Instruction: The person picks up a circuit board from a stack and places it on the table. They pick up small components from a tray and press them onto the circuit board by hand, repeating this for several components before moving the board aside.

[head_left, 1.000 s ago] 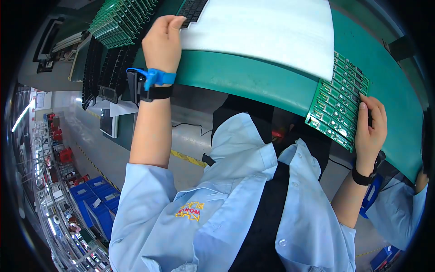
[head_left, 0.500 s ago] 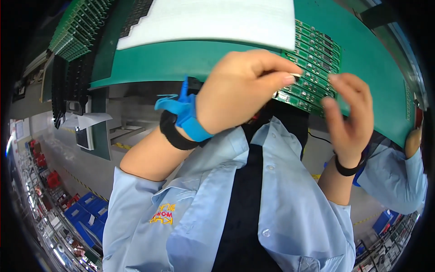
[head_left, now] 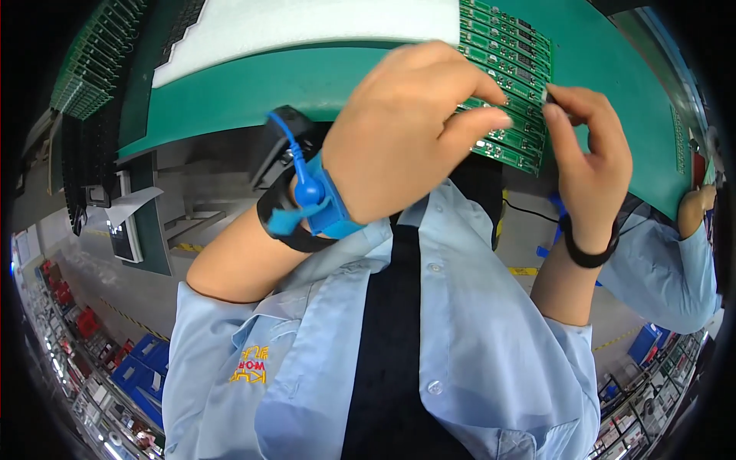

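Observation:
A green circuit board panel (head_left: 512,73) with rows of small parts is held just above the green table mat (head_left: 230,92), close to its front edge. My left hand (head_left: 406,130) grips the panel's left side, fingers curled over its face. A blue strap and a black band ring that wrist. My right hand (head_left: 590,146) pinches the panel's right edge between thumb and forefinger, and its wrist carries a black band. The palm of my left hand hides part of the panel.
A white foam sheet (head_left: 307,23) lies on the mat behind the panel. Stacked green boards (head_left: 92,69) stand at the far left. A co-worker's blue sleeve (head_left: 675,268) and hand (head_left: 694,208) are at the right edge. Blue bins (head_left: 142,368) sit on the floor below.
My left hand came from the far left of the table to the panel and took hold of it. The panel, with my right hand, moved toward the middle.

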### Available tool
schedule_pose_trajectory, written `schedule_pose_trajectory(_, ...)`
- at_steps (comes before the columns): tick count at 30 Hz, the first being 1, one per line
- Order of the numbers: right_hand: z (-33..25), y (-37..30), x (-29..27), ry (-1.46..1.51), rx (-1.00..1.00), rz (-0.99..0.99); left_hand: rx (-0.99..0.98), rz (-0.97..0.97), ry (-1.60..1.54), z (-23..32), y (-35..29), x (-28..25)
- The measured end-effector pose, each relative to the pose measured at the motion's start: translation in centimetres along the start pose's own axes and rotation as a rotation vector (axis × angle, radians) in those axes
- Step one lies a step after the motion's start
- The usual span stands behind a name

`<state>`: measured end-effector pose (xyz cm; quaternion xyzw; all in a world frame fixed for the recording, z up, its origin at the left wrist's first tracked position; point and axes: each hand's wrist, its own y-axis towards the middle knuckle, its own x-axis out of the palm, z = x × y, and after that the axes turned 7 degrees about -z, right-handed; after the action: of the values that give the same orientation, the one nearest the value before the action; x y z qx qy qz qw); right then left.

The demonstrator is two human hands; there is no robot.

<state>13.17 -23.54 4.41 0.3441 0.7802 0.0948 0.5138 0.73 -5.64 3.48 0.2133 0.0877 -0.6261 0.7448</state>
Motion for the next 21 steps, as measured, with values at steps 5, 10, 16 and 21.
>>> schedule_pose_trajectory(5,1.7,0.2,0.6,0.171,0.295,-0.192,0.316,0.181,0.499,-3.5,0.2,0.5)
schedule_pose_trajectory(10,1.8,0.8,0.8,0.128,0.314,-0.242,0.327,0.188,0.527,-4.4,-0.1,1.0)
schedule_pose_trajectory(16,1.7,1.7,0.2,0.014,0.254,-0.333,0.319,0.174,0.548,-4.3,-0.3,1.0)
schedule_pose_trajectory(21,1.4,1.9,0.3,-0.152,0.164,-0.346,0.311,0.194,0.56,-4.5,-0.3,1.1)
